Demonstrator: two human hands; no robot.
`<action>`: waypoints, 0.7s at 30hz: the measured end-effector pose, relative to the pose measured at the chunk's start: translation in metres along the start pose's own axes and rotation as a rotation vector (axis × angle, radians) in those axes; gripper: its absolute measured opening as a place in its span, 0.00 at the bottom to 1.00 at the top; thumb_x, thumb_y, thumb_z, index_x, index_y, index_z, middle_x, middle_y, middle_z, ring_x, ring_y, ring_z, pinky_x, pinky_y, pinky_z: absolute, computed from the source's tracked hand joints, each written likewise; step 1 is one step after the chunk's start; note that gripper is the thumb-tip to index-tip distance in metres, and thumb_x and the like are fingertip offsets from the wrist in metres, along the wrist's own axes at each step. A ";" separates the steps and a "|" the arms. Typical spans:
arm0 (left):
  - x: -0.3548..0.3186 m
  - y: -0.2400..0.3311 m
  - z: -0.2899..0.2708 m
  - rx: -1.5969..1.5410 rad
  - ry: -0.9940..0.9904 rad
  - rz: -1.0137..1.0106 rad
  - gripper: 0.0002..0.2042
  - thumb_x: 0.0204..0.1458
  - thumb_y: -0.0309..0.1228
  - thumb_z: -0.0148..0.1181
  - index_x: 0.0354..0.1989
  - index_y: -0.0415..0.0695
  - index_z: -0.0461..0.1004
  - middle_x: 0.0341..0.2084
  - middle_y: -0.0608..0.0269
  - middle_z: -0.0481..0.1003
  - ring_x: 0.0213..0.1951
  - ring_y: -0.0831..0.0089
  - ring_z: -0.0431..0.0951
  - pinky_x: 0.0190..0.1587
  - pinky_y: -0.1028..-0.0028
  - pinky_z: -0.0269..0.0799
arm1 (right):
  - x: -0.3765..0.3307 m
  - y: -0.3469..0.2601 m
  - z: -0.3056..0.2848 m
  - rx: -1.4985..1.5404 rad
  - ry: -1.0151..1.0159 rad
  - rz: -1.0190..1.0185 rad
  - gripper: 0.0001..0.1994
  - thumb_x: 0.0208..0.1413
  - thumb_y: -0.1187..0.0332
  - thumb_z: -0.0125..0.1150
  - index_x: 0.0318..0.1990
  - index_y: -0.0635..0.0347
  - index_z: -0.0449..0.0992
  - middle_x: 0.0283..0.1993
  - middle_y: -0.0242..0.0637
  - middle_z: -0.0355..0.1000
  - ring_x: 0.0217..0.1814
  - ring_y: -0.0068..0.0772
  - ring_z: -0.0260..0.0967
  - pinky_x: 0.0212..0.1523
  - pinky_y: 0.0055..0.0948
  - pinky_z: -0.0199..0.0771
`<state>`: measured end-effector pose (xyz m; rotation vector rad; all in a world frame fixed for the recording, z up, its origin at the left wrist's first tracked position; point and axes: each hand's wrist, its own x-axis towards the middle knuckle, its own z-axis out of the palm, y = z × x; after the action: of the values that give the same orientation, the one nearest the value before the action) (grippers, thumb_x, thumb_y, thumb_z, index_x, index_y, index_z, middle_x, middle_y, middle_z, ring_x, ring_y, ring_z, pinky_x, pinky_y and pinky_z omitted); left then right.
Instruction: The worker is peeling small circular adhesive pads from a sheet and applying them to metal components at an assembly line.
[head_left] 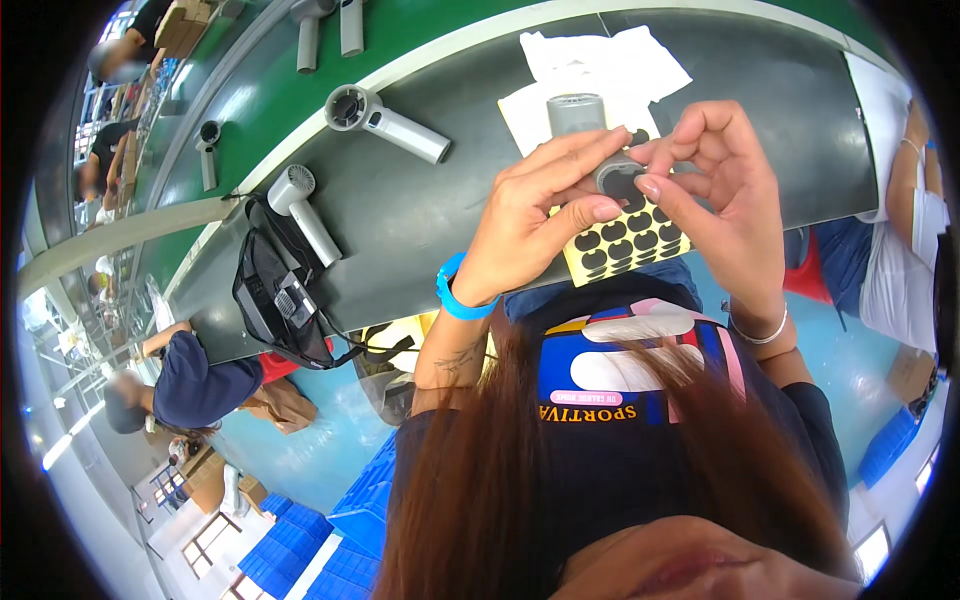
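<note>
My left hand [535,215] is closed around a grey cylindrical part, whose round end [620,180] carries a dark disc. My right hand [725,185] brings its thumb and index finger together at the edge of that disc. Whatever is between those two fingertips is too small to make out. Under both hands lies a yellow sheet of black round stickers [615,240]. Just beyond my left fingers stands a grey cylindrical piece [576,112] on white paper [625,62]; my hand hides its lower part, so I cannot tell whether it joins the held part.
Grey handheld fans [390,122] lie to the left on the dark work surface [430,200], one beside a black bag [270,285] at its near edge. A green conveyor belt [265,110] runs beyond. People sit at both sides; blue crates [300,550] stand at lower left.
</note>
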<state>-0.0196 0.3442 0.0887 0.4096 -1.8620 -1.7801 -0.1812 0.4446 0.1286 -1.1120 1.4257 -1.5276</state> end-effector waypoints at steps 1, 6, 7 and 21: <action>0.000 0.001 0.000 0.017 -0.010 -0.010 0.22 0.51 0.23 0.60 0.57 0.39 0.69 0.54 0.53 0.68 0.37 0.77 0.77 0.41 0.76 0.76 | 0.000 -0.001 0.000 -0.006 0.002 0.002 0.15 0.50 0.83 0.60 0.42 0.63 0.62 0.33 0.33 0.70 0.45 0.23 0.72 0.43 0.20 0.76; 0.000 0.001 0.001 -0.005 -0.007 -0.017 0.21 0.53 0.24 0.59 0.57 0.40 0.69 0.54 0.53 0.68 0.39 0.75 0.77 0.43 0.76 0.76 | -0.001 -0.003 -0.002 -0.040 -0.021 0.039 0.17 0.49 0.86 0.58 0.44 0.61 0.61 0.36 0.36 0.70 0.48 0.27 0.71 0.44 0.20 0.74; 0.000 0.001 0.001 -0.024 -0.003 -0.020 0.21 0.53 0.24 0.59 0.57 0.40 0.69 0.54 0.53 0.68 0.40 0.74 0.77 0.44 0.75 0.76 | -0.001 -0.003 -0.002 -0.045 -0.018 0.043 0.17 0.49 0.86 0.58 0.44 0.61 0.61 0.36 0.36 0.70 0.48 0.27 0.72 0.44 0.20 0.74; -0.001 0.002 0.004 -0.082 0.012 -0.033 0.19 0.54 0.21 0.57 0.56 0.38 0.70 0.54 0.53 0.67 0.47 0.70 0.75 0.47 0.73 0.76 | -0.002 -0.006 0.002 -0.085 -0.005 0.048 0.17 0.49 0.85 0.59 0.44 0.61 0.61 0.36 0.35 0.70 0.48 0.27 0.72 0.44 0.21 0.75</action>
<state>-0.0211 0.3480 0.0905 0.4213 -1.7766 -1.8651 -0.1786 0.4468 0.1346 -1.1232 1.5157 -1.4409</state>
